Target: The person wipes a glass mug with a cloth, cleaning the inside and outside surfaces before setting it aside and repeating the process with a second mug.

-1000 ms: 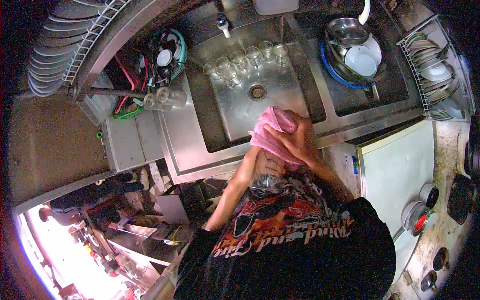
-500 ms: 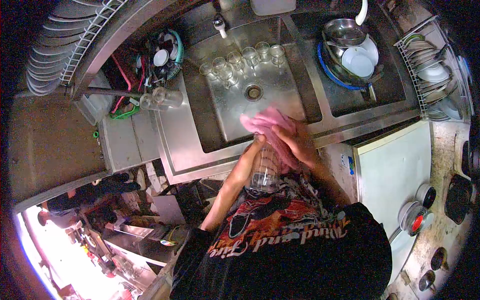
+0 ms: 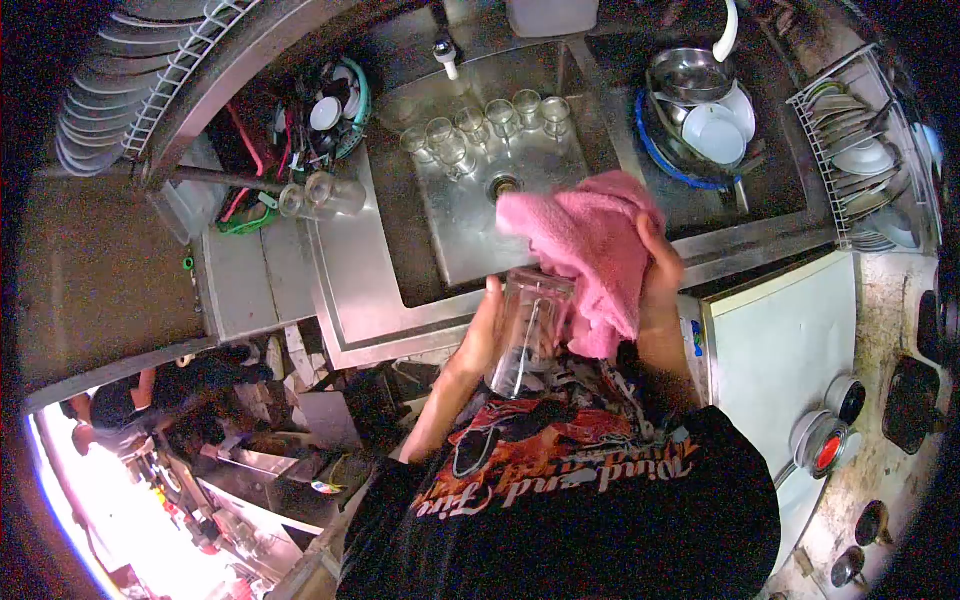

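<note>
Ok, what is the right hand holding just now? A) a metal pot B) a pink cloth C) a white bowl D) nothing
B: the right hand grips the pink cloth, which drapes over the top of the clear glass held in the left hand.

Left hand (image 3: 487,335): forearm comes up from lower left, bare, elbow bent near the torso. Palm wrapped round the side of the glass (image 3: 525,330), fingers curled behind it, thumb side toward the camera. Firm full-hand grip, glass tilted with its mouth up and away from the body.

Right hand (image 3: 655,262): forearm rises almost straight up from the chest, wrist slightly flexed. Fingers closed over a bunched cloth (image 3: 590,245), thumb on top, knuckles facing right. Sits higher and further from the body than the left.

Hands close together but not touching; the cloth spans between them, meeting the glass rim.
</note>
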### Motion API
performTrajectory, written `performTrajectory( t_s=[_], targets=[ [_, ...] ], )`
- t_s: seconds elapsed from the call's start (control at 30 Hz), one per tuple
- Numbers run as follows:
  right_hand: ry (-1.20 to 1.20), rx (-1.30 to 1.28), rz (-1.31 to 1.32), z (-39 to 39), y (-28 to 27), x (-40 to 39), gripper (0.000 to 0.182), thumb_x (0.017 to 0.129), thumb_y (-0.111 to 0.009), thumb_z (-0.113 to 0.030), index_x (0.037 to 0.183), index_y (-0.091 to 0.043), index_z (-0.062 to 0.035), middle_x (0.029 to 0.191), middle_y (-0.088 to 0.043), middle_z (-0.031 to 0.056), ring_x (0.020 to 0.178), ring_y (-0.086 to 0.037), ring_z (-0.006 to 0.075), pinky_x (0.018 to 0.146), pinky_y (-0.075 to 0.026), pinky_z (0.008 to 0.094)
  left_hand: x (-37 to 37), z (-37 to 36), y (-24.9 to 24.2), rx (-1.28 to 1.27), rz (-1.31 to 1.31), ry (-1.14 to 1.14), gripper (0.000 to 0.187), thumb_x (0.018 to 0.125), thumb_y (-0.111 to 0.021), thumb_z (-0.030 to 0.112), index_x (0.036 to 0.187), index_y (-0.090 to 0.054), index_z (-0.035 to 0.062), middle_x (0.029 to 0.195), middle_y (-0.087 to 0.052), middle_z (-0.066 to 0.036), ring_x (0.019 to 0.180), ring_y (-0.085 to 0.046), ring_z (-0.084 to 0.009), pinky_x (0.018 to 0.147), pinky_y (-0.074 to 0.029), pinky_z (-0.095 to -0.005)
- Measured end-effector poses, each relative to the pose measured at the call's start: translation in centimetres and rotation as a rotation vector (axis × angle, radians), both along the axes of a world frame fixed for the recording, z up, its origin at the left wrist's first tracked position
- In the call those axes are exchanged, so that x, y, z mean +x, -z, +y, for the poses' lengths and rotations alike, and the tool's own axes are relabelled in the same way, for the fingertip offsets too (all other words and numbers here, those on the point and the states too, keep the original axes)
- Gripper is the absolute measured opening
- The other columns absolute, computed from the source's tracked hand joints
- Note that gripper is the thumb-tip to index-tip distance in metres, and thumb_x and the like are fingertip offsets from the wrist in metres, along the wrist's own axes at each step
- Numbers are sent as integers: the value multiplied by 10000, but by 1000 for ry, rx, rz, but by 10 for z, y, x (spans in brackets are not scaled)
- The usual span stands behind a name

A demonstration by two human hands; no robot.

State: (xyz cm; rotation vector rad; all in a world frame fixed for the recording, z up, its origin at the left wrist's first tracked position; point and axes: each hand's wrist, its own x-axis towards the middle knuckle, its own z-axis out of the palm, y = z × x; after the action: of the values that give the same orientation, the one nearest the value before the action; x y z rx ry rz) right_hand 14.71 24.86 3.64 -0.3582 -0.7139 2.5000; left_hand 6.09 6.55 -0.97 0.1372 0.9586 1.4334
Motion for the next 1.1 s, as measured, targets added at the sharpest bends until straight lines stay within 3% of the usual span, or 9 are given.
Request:
performTrajectory(
  t_s=[0.1, 0.17, 0.27, 0.33, 0.47, 0.57, 0.73, 0.97, 1.1],
  targets=[
    [-268, 538, -87, -8, 4, 1, 322, 862, -497, -222, 1114, -520, -22, 991, -581, 124, 824, -550, 233, 750, -431, 354, 2, -11, 17, 115, -149, 23, 827, 785, -359, 680, 1245, -361, -7, 1054, -552, -175, 854, -585, -329, 738, -482, -424],
    [-545, 1073, -170, -14, 10, -2, 345, 869, -510, -271, 1147, -517, -67, 846, -635, 70, 582, -605, 178, 524, -521, 312, 6, -8, 4, 154, 66, -25, 655, 800, -568, 465, 1205, -393, -19, 991, -559, -137, 812, -575, -198, 708, -474, -342],
    [-432, 1000, -175, -18, 14, -7, 336, 865, -514, -249, 1154, -515, -79, 881, -632, 73, 638, -615, 178, 565, -518, 324, -5, -4, -15, 204, 264, 123, 574, 761, -652, 238, 1192, -373, -19, 914, -560, -101, 759, -568, -177, 665, -481, -306],
    [15, 1691, -298, -19, 8, -9, 355, 847, -529, -251, 1150, -516, -68, 903, -629, 84, 700, -621, 177, 602, -512, 318, 2, -1, -25, 105, 308, -32, 568, 725, -665, 152, 1172, -361, -19, 837, -560, -77, 725, -564, -157, 613, -474, -267],
    [-13, 916, -571, -19, 24, -16, 401, 790, -579, -186, 1141, -524, 0, 1010, -610, 142, 948, -574, 199, 831, -446, 284, 2, 1, -31, 145, 264, -3, 594, 705, -673, 158, 1179, -358, -12, 838, -556, -89, 731, -566, -164, 635, -465, -281],
    [44, 1001, -60, 3, 65, -12, 425, 834, -539, -204, 1201, -460, -3, 1059, -582, 122, 1002, -531, 166, 859, -431, 271, -1, -3, -30, 288, 263, 34, 626, 701, -679, 180, 1195, -348, -14, 860, -564, -106, 733, -571, -179, 647, -461, -296],
    [-179, 527, -150, -18, 59, -7, 451, 851, -530, -236, 1224, -430, -3, 1091, -558, 110, 1017, -514, 168, 875, -421, 279, -7, -12, -10, 302, -143, -106, 800, 641, -691, 416, 1190, -354, -57, 932, -561, -236, 765, -594, -337, 677, -482, -397],
    [-299, -111, -386, -48, 42, -18, 497, 873, -519, -325, 1242, -411, -10, 1173, -499, 83, 1035, -495, 187, 897, -404, 300, -9, -13, -16, 292, -8, -111, 781, 567, -768, 170, 1199, -352, -22, 1059, -515, -173, 899, -558, -284, 771, -459, -375],
    [-101, 916, -564, -47, 72, -17, 475, 845, -569, -308, 1214, -457, -31, 1154, -524, 91, 1032, -504, 181, 909, -390, 294, -15, -10, -38, 209, 434, -48, 809, 500, -780, 58, 1188, -357, 8, 1084, -488, -105, 978, -504, -198, 827, -420, -323]
  ],
)
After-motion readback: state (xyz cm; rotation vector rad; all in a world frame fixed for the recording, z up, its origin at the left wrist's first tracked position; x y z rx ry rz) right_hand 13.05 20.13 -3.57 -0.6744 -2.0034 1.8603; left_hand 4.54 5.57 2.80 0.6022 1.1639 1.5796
